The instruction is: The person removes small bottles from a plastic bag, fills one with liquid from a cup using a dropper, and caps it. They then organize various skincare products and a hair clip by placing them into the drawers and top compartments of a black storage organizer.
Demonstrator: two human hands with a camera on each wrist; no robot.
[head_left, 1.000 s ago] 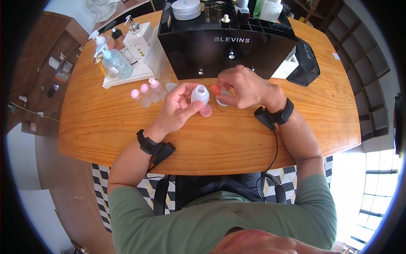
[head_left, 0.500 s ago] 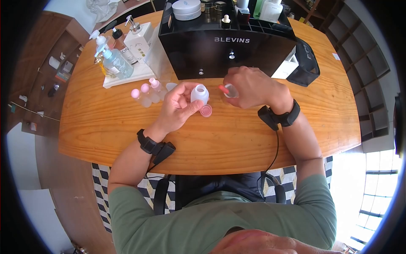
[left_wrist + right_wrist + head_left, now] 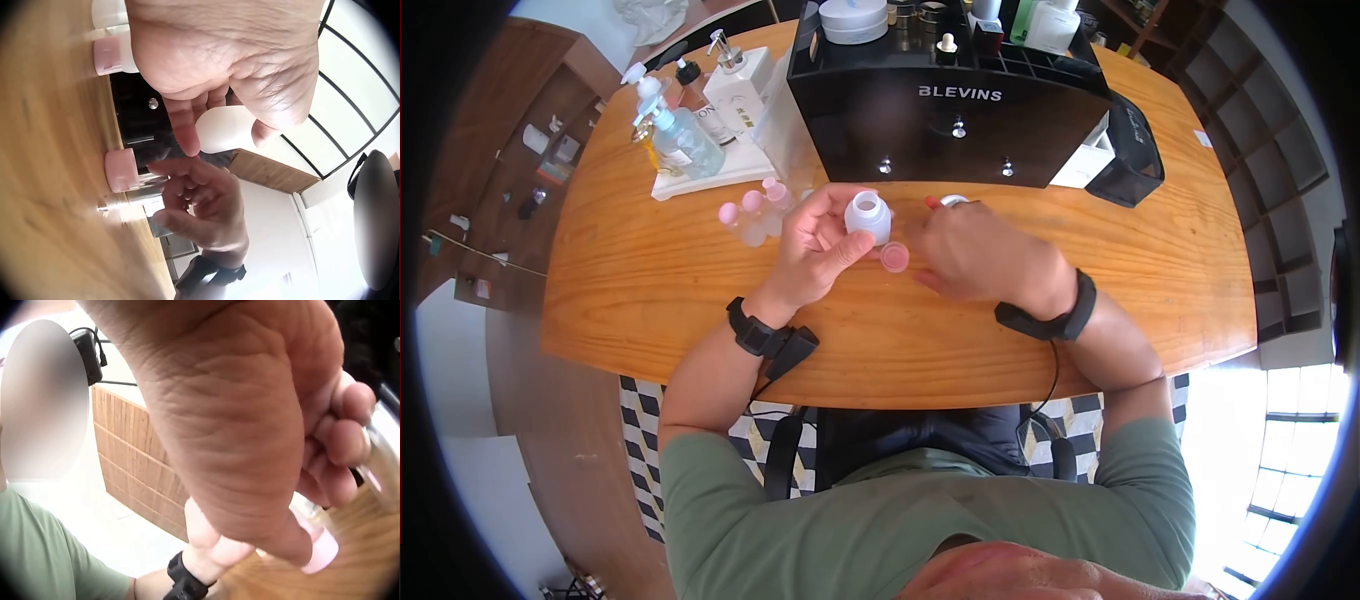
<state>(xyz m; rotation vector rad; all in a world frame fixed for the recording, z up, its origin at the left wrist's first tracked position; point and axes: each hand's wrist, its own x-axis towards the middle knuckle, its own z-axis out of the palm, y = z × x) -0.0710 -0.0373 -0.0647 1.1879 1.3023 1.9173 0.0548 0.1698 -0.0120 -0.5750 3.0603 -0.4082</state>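
Observation:
In the head view my left hand (image 3: 815, 245) grips a small white bottle (image 3: 868, 218) between thumb and fingers, its uncapped mouth facing up. The same bottle (image 3: 226, 129) shows above the table in the left wrist view. A pink cap (image 3: 894, 257) rests on the table between my hands. My right hand (image 3: 990, 252) hovers close beside it; thumb and index finger stand apart, the other fingers loosely curled, nothing visible between them. Behind that hand is a clear jar with a white rim (image 3: 953, 200), partly hidden, and a small red piece (image 3: 932, 202) shows at its left.
Pink-topped small bottles (image 3: 752, 215) stand left of my left hand. Further left, pump bottles (image 3: 690, 145) stand on a white tray (image 3: 700, 182). A black drawer organizer (image 3: 880, 130) spans the back, with a black mesh holder (image 3: 1128, 165) at its right.
My right hand has pulled back from the jar and come toward me, near the pink cap. The jar has shifted toward the organizer. My left hand keeps its hold on the bottle.

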